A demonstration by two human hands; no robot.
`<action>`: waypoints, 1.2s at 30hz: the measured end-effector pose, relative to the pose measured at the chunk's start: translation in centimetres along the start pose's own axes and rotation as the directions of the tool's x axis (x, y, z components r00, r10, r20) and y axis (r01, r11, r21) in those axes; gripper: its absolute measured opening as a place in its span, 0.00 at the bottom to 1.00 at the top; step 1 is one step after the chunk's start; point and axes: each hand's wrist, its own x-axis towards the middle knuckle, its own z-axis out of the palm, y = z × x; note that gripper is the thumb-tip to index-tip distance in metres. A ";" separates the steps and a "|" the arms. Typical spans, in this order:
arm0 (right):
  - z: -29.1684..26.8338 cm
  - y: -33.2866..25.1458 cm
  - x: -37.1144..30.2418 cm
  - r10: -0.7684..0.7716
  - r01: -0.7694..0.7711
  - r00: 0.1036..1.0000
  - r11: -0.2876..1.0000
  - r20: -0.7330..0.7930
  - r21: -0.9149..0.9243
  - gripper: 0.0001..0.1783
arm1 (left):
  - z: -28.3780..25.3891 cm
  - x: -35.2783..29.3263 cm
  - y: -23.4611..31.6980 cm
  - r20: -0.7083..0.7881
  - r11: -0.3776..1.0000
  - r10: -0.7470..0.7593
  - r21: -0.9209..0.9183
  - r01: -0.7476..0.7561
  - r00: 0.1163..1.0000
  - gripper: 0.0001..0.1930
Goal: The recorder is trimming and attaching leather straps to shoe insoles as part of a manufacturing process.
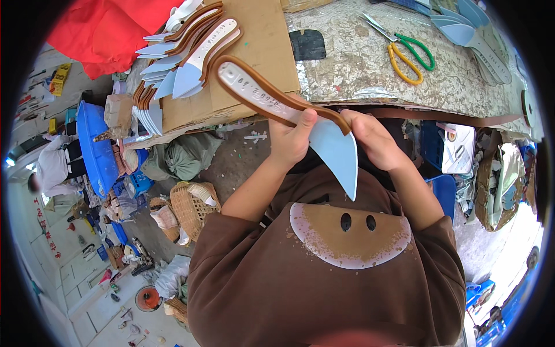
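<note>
Both hands hold one shoe insole (324,136) above the lap. Its long axis runs from upper left to lower right. Left hand (292,139) fingers close around the middle; right hand (373,139) pinches the brown strip (272,110) near the pointed toe.

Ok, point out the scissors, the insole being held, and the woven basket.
scissors (404,55), head view, on the yellow handle loop.
held insole (332,147), head view, on its pale blue forepart.
woven basket (188,217), head view, on its side wall.
</note>
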 end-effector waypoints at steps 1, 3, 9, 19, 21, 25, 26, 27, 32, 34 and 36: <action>0.2 0.8 0.0 0.043 -0.045 0.999 0.988 0.010 0.145 0.25 | 0.0 0.1 -0.8 -0.001 1.000 0.000 -0.001 0.000 1.000 0.14; 1.3 1.4 0.0 0.078 -0.088 0.996 0.957 0.046 0.277 0.22 | -0.3 0.0 -2.2 0.027 0.990 0.016 -0.138 -0.012 1.000 0.14; -0.3 0.5 1.3 0.137 -0.142 0.979 0.989 -0.150 -0.029 0.16 | -0.9 0.5 -2.2 -0.099 1.000 -0.015 0.007 0.015 0.995 0.12; 1.4 1.7 1.6 -0.046 -0.070 0.986 0.767 -0.163 -0.638 0.16 | -2.1 3.8 1.7 0.006 0.951 -0.142 -0.278 0.138 0.990 0.36; 0.5 1.2 1.6 -0.064 -0.055 0.986 0.740 -0.151 -0.670 0.15 | -2.9 6.8 3.6 -0.042 0.990 -0.118 0.072 0.121 0.992 0.31; -3.2 -1.3 2.1 -0.254 -0.115 0.895 0.663 -0.367 -0.740 0.13 | -10.5 15.4 3.4 0.184 0.196 0.541 0.922 -0.335 0.821 0.24; -4.5 -1.9 2.0 -0.267 -0.167 0.868 0.638 -0.419 -0.752 0.12 | -11.9 16.9 3.4 0.278 0.037 0.420 0.946 -0.323 0.864 0.21; -5.7 -2.3 2.1 -0.281 -0.218 0.837 0.616 -0.470 -0.757 0.10 | -12.1 18.1 3.6 0.346 -0.129 0.281 0.938 -0.322 0.895 0.19; -9.1 -3.7 3.5 -0.551 -0.220 0.800 0.095 -0.236 -0.971 0.15 | -7.7 23.3 1.9 0.416 -0.149 0.434 0.908 -0.392 0.799 0.22; -11.1 -3.0 3.7 -0.464 -0.266 0.854 -0.001 -0.235 -0.964 0.25 | -4.8 26.1 -0.2 0.347 0.020 0.360 0.925 -0.379 0.866 0.25; -13.4 -1.9 3.8 -0.499 -0.287 0.828 0.015 -0.256 -0.958 0.24 | -3.8 31.4 -3.2 0.018 0.360 0.324 0.922 -0.141 0.946 0.22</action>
